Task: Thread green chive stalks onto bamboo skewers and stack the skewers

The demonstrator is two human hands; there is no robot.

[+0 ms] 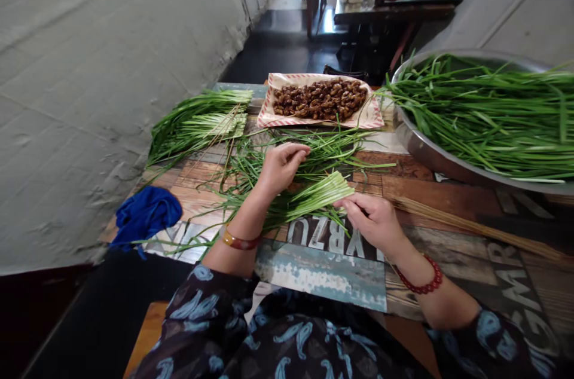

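My left hand (283, 167) is closed above loose green chives (332, 146) at the middle of the table, its fingertips pinched; what they hold, if anything, is too small to name. My right hand (372, 217) is closed at the pale stem ends of a small chive bundle (316, 196), thumb and fingers pressed together; whether they grip a stem or a skewer is hidden. Thin bamboo skewers (475, 226) lie to the right of my right hand. Skewered chive bundles (201, 122) are stacked at the back left.
A large metal bowl (430, 155) heaped with chives stands at the right. Behind my hands is a paper-lined tray (376, 116) of brown pieces. A blue cloth (147, 214) lies at the left edge near the wall. Another table (399, 11) with a bottle stands farther back.
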